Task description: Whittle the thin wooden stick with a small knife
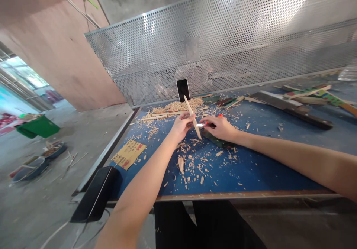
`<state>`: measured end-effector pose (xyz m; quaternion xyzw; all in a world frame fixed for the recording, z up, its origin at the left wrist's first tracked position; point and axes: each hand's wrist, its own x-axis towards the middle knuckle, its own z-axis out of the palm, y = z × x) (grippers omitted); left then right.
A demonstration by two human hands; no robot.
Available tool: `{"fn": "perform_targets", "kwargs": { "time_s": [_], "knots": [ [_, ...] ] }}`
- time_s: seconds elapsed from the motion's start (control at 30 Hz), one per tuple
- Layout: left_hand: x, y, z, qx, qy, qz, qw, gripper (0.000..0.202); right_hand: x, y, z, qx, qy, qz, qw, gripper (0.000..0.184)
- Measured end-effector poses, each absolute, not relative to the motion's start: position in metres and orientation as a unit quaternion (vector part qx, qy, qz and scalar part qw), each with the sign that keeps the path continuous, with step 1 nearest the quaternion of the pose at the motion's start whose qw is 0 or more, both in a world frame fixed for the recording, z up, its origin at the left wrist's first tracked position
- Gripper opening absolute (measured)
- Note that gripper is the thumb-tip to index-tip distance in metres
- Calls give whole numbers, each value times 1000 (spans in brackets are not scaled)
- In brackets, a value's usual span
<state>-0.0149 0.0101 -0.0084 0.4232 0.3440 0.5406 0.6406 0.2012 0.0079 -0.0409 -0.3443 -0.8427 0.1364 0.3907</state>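
Near the middle of the blue tabletop (251, 167), my left hand (182, 125) is closed around a slim, pale strip of wood (192, 112) that tapers to a point at its upper end. The strip stands tilted, its lower end just above the shavings. My right hand (219, 127) grips a utility knife (213, 123) with red on its handle. The bright blade (199, 125) points left and meets or nearly meets the wood. A dark green patterned item (216, 140) lies under my right hand, mostly hidden. Wood shavings (192, 167) are scattered all around.
A phone (183, 89) leans upright before the perforated metal panel (223, 37). At the right lies a cleaver (290, 107) beside wood strips. Yellow sandpaper (129, 154) and a black box-shaped device (93, 195) are at the left edge. A green bin (41, 126) stands on the floor.
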Motion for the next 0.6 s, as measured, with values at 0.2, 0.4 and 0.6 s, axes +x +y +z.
{"fn": "perform_targets", "kwargs": {
  "time_s": [0.2, 0.4, 0.6],
  "knots": [
    [-6, 5, -8, 428, 348, 538, 637, 32, 202, 6, -38, -336, -858, 144, 360, 31],
    [-7, 6, -9, 431, 362, 544, 622, 34, 204, 5, -40, -322, -872, 119, 349, 26],
    [-5, 5, -9, 436, 364, 546, 616, 36, 204, 4, -41, -330, -874, 106, 342, 26]
  ]
}}
